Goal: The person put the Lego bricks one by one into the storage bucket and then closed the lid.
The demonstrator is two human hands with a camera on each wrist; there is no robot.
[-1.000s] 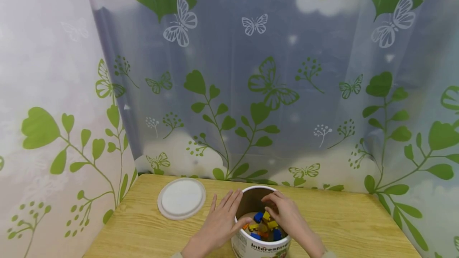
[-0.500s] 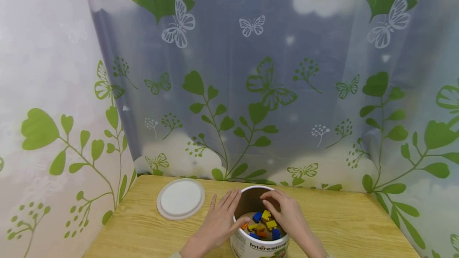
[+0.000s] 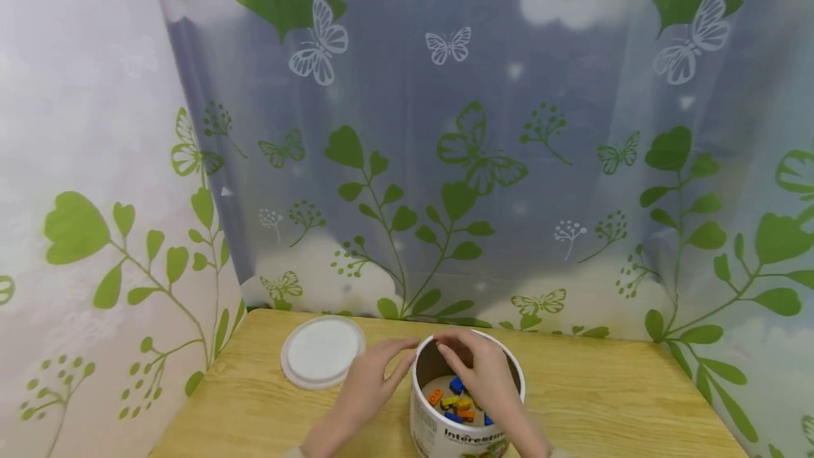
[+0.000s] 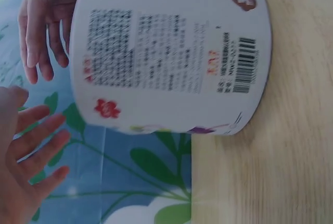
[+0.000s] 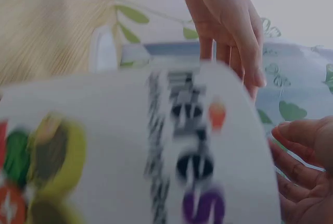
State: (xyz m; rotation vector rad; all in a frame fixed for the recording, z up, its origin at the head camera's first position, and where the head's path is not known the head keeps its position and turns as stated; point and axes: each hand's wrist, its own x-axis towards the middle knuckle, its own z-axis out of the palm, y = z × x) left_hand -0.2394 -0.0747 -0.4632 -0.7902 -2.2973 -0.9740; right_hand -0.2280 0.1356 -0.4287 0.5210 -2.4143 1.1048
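A white cylindrical tub (image 3: 427, 430) with printed lettering stands on the table near its front edge. Inside lie several small toy building blocks (image 3: 435, 397), coloured orange, yellow and blue. Just left of the tub's rim is my left hand (image 3: 367, 382), its fingers extended toward the rim; in the left wrist view that hand (image 4: 31, 153) shows spread fingers with nothing between them. My right hand (image 3: 481, 371) is over the tub's opening, fingers loosely bent toward the left rim. No object shows in the right hand (image 5: 307, 164) in the right wrist view. It covers part of the blocks.
A round white lid (image 3: 323, 350) lies on the wooden table (image 3: 610, 394), left of the tub. A curtain (image 3: 394, 253) printed with leaves and butterflies hangs behind the table, with another printed sheet (image 3: 114, 161) along the left side.
My left hand has come off the tub's rim and moved a little left. My right hand has moved left across the opening, from the right side toward the left rim.
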